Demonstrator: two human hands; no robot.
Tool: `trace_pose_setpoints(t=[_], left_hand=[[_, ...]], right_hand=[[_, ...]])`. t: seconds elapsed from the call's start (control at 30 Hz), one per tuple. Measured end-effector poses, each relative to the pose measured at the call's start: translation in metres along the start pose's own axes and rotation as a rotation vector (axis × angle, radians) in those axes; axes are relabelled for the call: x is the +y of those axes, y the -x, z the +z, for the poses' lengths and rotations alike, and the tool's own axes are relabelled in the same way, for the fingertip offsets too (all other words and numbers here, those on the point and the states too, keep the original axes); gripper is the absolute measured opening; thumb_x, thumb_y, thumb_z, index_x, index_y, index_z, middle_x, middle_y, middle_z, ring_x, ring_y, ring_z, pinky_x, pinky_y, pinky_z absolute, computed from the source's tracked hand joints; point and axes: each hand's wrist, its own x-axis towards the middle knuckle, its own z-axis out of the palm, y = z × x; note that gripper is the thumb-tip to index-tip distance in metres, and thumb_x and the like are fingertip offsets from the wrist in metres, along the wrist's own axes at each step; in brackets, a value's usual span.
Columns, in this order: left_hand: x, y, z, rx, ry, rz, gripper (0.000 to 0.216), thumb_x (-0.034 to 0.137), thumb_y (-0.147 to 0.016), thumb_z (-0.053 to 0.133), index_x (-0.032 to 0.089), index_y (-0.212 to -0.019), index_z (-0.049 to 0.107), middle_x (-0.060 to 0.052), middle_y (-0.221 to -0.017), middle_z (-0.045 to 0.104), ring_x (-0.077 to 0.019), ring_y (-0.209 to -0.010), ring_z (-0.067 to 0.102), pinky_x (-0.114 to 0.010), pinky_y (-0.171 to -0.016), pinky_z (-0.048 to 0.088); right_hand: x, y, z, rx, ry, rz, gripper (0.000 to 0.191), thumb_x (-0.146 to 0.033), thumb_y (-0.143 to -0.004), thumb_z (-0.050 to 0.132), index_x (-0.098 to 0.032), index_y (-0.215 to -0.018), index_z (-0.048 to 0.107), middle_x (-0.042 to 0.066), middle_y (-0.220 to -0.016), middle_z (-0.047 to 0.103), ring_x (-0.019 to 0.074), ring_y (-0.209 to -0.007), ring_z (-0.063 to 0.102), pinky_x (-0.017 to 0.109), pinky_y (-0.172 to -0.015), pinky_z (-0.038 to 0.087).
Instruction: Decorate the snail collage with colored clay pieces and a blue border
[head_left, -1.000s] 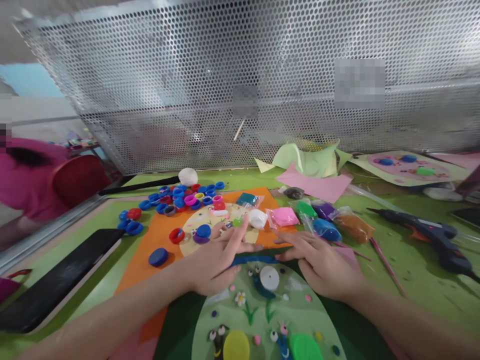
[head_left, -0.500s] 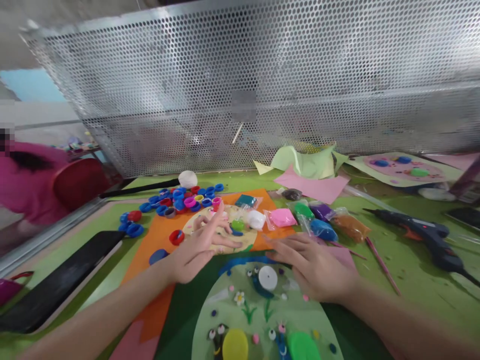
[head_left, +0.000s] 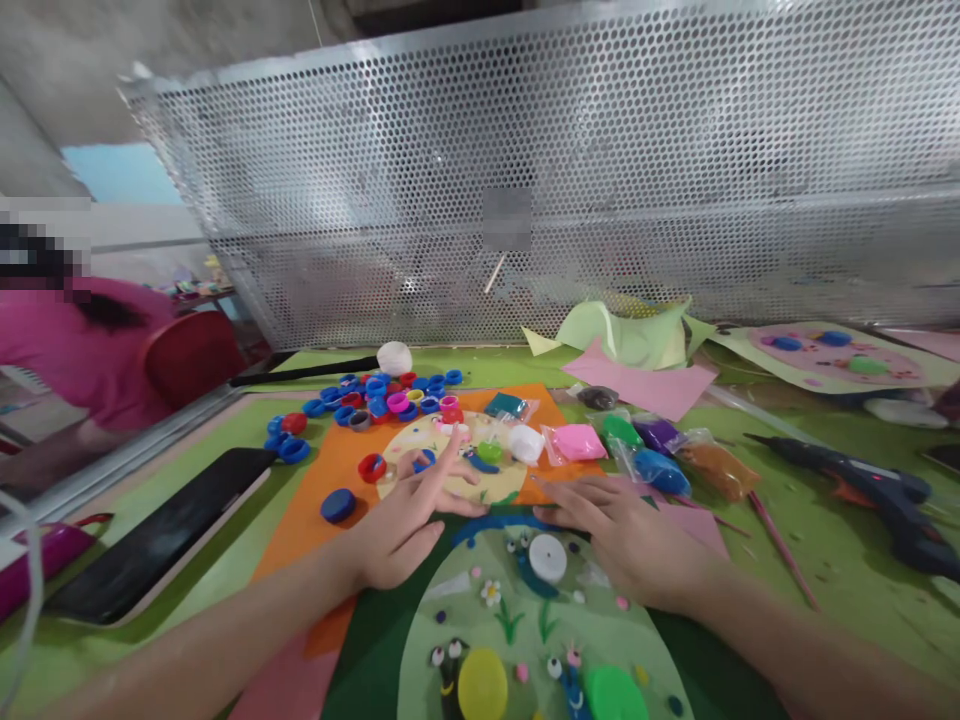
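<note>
My left hand point(head_left: 409, 510) has its fingers spread over the lower left of a cream oval point(head_left: 457, 490) on orange paper point(head_left: 307, 530). It appears empty. My right hand point(head_left: 626, 535) lies with fingers stretched out, fingertips by the top edge of a dark green sheet point(head_left: 367, 640) and the end of a blue clay strip point(head_left: 495, 522). Nothing shows in it. Between my forearms lies a pale green oval point(head_left: 465, 620) with clay snails whose shells are a white cap point(head_left: 547, 558), a yellow cap point(head_left: 482, 684) and a green cap point(head_left: 615, 692).
Bottle caps point(head_left: 375, 395) are piled behind my left hand. Clay packets, one pink point(head_left: 576, 441), stand beyond my right hand. A glue gun point(head_left: 862, 490) lies at right, a phone point(head_left: 165, 535) at left. A perforated metal panel point(head_left: 525, 130) rises behind; a person point(head_left: 97, 350) sits far left.
The whole view has shifted, so the table things appear slightly farther right. Both hands stay in nearly the same places over the papers, fingers still stretched.
</note>
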Motion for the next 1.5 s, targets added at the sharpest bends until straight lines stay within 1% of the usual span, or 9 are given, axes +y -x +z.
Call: trace_pose_setpoints(t=[0.2,0.4,0.63,0.73,0.83,1.0,1.2,1.33,1.5], left_hand=[[0.003,0.006,0.002,-0.059,0.001,-0.027,0.082,0.014,-0.080,0.034,0.017,-0.140,-0.021,-0.006,-0.117,0.063,-0.0278,-0.122,0.039,-0.049,-0.097,0.010],[0.006,0.003,0.004,-0.056,0.039,-0.023,0.079,0.014,-0.081,0.033,0.018,-0.141,-0.019,-0.006,-0.121,0.060,-0.0263,-0.121,0.040,-0.047,-0.095,0.018],[0.006,0.005,0.009,-0.005,-0.005,-0.001,0.076,0.017,-0.084,0.033,0.014,-0.141,-0.018,-0.010,-0.116,0.063,-0.0280,-0.117,0.044,-0.047,-0.095,0.022],[0.003,0.005,0.011,-0.021,0.020,0.023,0.076,0.018,-0.085,0.033,0.013,-0.142,-0.018,-0.009,-0.116,0.063,-0.0272,-0.118,0.044,-0.043,-0.094,0.028],[0.004,0.004,0.008,-0.022,0.023,0.019,0.075,0.019,-0.086,0.032,0.011,-0.141,-0.018,-0.010,-0.114,0.064,-0.0274,-0.121,0.041,-0.045,-0.097,0.024],[0.010,0.011,0.004,0.046,-0.021,-0.029,0.077,0.017,-0.084,0.033,0.012,-0.141,-0.019,-0.009,-0.109,0.067,-0.0280,-0.121,0.041,-0.050,-0.101,0.009],[0.015,0.024,0.009,-0.010,-0.049,-0.052,0.081,0.013,-0.080,0.033,0.014,-0.140,-0.022,-0.007,-0.116,0.063,-0.0279,-0.125,0.037,-0.050,-0.102,0.008],[0.015,0.021,0.005,0.042,-0.054,-0.074,0.083,0.009,-0.078,0.034,0.015,-0.140,-0.021,-0.008,-0.116,0.062,-0.0274,-0.121,0.042,-0.048,-0.101,0.015],[0.016,0.017,0.000,0.103,-0.085,-0.111,0.078,0.007,-0.079,0.034,0.016,-0.142,-0.012,-0.010,-0.114,0.062,-0.0287,-0.117,0.043,-0.050,-0.099,0.019]], right_hand=[[0.000,0.000,0.000,-0.001,-0.054,0.033,0.078,0.001,-0.063,0.043,-0.013,-0.139,0.031,0.013,-0.120,0.061,0.0257,-0.113,0.052,0.042,-0.089,0.046],[-0.003,-0.001,-0.003,-0.055,-0.058,0.063,0.079,0.002,-0.065,0.040,-0.013,-0.141,0.026,0.009,-0.123,0.059,0.0269,-0.117,0.048,0.043,-0.093,0.043],[-0.005,-0.001,-0.007,-0.068,-0.008,0.009,0.074,-0.002,-0.064,0.046,-0.005,-0.137,0.033,0.018,-0.122,0.058,0.0290,-0.110,0.052,0.042,-0.089,0.045],[-0.005,-0.002,-0.006,-0.091,-0.051,0.048,0.073,0.000,-0.067,0.042,-0.007,-0.139,0.030,0.013,-0.118,0.062,0.0266,-0.113,0.050,0.040,-0.090,0.045],[-0.004,-0.001,-0.003,-0.037,-0.068,0.058,0.072,0.001,-0.069,0.038,-0.011,-0.140,0.028,0.008,-0.111,0.067,0.0245,-0.114,0.050,0.039,-0.091,0.044],[-0.002,0.004,-0.003,0.117,0.014,-0.005,0.066,-0.003,-0.072,0.035,-0.011,-0.137,0.034,0.012,-0.107,0.067,0.0245,-0.102,0.058,0.040,-0.085,0.048],[-0.004,0.005,-0.001,0.167,0.103,-0.062,0.061,-0.005,-0.072,0.033,-0.012,-0.132,0.041,0.011,-0.097,0.069,0.0229,-0.094,0.062,0.040,-0.082,0.050],[0.005,0.004,-0.009,0.211,0.230,0.034,0.055,-0.006,-0.074,0.034,-0.014,-0.128,0.045,0.010,-0.104,0.067,0.0220,-0.103,0.058,0.039,-0.088,0.046],[0.022,0.012,-0.025,0.333,0.446,0.433,0.038,-0.021,-0.084,0.039,-0.003,-0.114,0.053,0.025,-0.107,0.061,0.0392,-0.102,0.054,0.056,-0.080,0.041]])
